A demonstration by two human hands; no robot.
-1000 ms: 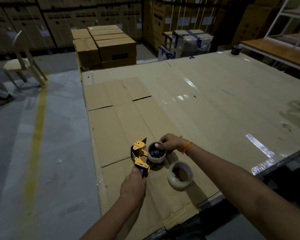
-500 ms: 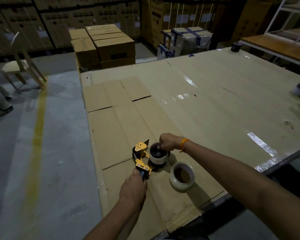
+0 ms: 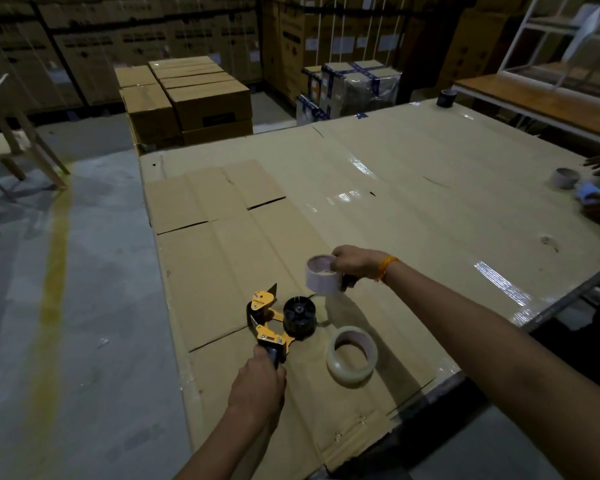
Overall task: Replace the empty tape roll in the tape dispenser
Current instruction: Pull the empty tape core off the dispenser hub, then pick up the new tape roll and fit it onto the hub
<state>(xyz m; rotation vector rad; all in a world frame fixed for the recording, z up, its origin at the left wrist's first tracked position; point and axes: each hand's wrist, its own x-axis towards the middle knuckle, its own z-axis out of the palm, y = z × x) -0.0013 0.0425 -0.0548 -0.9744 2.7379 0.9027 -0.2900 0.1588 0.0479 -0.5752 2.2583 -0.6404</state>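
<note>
I see my left hand gripping the dispenser handle, my right hand pinching the empty roll above a cardboard-covered table among stacked boxes.

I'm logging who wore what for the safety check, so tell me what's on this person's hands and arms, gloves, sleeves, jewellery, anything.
Both the left hand and the right hand are bare, with no gloves. Both forearms are uncovered as far as the picture shows; no sleeves are visible. The only thing worn is a thin orange wristband on the right wrist. No rings or watch can be made out.

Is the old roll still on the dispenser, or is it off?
Off. The right hand holds the empty roll above the dispenser's bare black hub.
</note>
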